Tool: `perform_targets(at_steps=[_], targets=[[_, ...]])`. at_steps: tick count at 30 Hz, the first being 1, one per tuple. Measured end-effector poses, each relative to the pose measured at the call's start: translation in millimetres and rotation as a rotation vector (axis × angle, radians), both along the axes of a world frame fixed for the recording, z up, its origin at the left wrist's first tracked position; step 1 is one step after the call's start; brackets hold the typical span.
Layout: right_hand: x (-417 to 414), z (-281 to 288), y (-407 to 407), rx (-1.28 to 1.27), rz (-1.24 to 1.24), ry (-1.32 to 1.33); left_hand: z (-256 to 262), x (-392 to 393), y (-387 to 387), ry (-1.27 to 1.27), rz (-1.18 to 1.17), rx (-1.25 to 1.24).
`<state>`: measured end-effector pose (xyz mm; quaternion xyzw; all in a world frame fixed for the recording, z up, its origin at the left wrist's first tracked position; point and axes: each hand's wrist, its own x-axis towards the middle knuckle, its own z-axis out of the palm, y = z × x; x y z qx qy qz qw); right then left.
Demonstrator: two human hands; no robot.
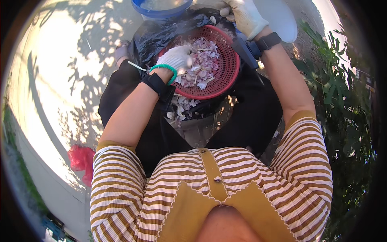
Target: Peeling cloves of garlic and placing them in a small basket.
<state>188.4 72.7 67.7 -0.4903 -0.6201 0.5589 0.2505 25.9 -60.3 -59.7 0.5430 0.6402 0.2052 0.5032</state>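
A red perforated plastic basket [228, 68] sits between my knees, holding a heap of purple-white garlic skins [204, 65]. My left hand [175, 59], in a white knit glove with a green cuff, is in the basket at the left side of the heap. Its fingertips are blurred, so whether they grip anything is unclear. Beyond the basket's far right rim is my right hand [246, 18], also gloved. Its fingers curl near the top edge of the picture, and what they touch cannot be made out. A black plastic bag [145, 39] spreads around and under the basket.
A blue-rimmed basin [163, 12] with pale contents stands beyond the bag. At the far right lies a white plastic container or lid [279, 19]. More skins [183, 106] lie below the basket. A red plastic bag [81, 160] rests at left; leafy plants [335, 81] border the right.
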Motion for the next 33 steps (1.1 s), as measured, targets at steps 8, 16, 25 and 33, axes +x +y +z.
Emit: perform_targets(at_steps=[8, 16, 25, 33], targets=[[86.8, -24.5, -68.2, -0.218, -0.276, 0.251, -95.4, 34.6, -33.4, 0.321, -1.127, 0.15], [80.1, -25.6, -68.8, -0.079, -0.245, -0.002, -85.5, 58.5, -3.9, 0.412, -0.315, 0.079], [85.3, -22.6, -61.8, -0.06, -0.253, 0.024, -121.3, 37.2, 14.4, 0.004, -0.025, -0.166], [83.3, -46.6, -62.2, -0.189, -0.185, -0.068, -4.3, 3.4, 47.3, -0.442, -0.035, -0.252]])
